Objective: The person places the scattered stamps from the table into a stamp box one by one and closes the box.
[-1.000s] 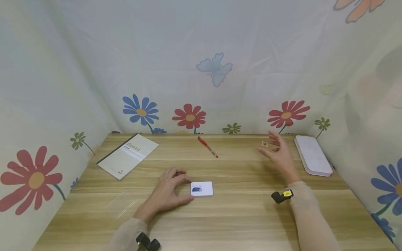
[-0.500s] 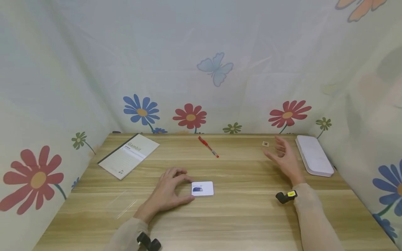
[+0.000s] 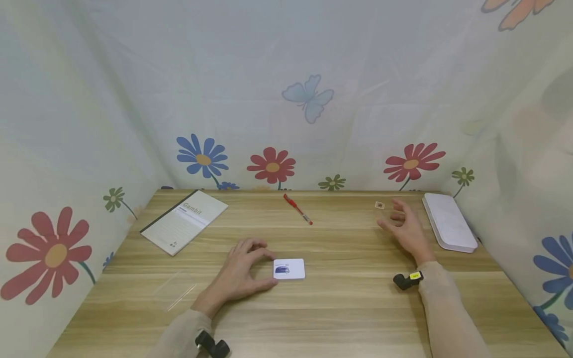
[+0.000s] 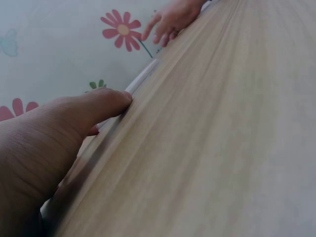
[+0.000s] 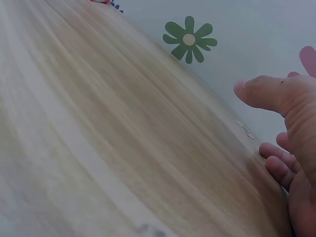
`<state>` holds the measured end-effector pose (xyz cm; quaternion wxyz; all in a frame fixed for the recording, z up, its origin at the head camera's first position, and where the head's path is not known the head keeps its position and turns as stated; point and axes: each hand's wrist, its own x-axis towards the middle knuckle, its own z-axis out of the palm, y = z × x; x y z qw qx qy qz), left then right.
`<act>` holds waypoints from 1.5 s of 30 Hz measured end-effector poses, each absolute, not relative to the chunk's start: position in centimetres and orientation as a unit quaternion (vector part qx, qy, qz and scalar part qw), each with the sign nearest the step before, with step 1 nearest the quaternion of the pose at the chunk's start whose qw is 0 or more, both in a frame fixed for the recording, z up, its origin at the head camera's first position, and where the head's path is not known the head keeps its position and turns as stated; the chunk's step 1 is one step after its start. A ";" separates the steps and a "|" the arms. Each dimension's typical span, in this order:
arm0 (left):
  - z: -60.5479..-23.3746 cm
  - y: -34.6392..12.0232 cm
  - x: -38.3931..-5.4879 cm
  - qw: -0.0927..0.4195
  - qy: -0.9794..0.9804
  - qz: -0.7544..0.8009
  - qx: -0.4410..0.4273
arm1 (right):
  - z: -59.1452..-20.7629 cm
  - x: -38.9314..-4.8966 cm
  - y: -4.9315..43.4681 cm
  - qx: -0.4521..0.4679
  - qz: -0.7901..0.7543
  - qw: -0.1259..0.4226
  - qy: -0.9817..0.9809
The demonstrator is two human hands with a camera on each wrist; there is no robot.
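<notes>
A white card point(image 3: 295, 268) with a small dark blue picture lies on the table in front of me in the head view. My left hand point(image 3: 239, 273) holds it by its left side, thumb at the near corner and index finger at the far one. From the left wrist, the thumb point(image 4: 106, 103) meets the card's pale edge point(image 4: 142, 78). Farther back on the right, my right hand point(image 3: 405, 228) hovers with its fingers loosely bent, holding nothing. Just left of its fingertips, a small square stamp-like piece point(image 3: 379, 205) lies on the table, seen edge-on in the right wrist view.
A red pen point(image 3: 297, 209) lies at the back middle. The "Gambit" notebook point(image 3: 184, 223) is at the back left, and a flat white case point(image 3: 449, 222) at the back right. Left of my left forearm lies a clear plastic piece point(image 3: 176, 291). Flowered curtains enclose the table.
My right hand has drawn slightly right and back from the small square piece, then stayed nearly still. The left hand and card keep their place.
</notes>
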<state>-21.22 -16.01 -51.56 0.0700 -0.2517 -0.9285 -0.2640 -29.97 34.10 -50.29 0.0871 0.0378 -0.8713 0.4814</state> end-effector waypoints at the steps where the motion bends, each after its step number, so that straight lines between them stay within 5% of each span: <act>1: -51.6 -16.0 -21.2 0.071 -0.928 -0.264 -0.252 | -50.3 -30.0 34.1 0.040 0.480 0.088 -0.872; 20: -51.5 -16.0 -21.1 0.065 -0.928 -0.272 -0.246 | -51.2 -33.8 36.3 0.078 0.376 0.140 -0.913; 45: -51.4 -16.0 -21.2 0.060 -0.931 -0.264 -0.246 | -50.0 -35.0 34.8 0.077 0.311 0.093 -0.943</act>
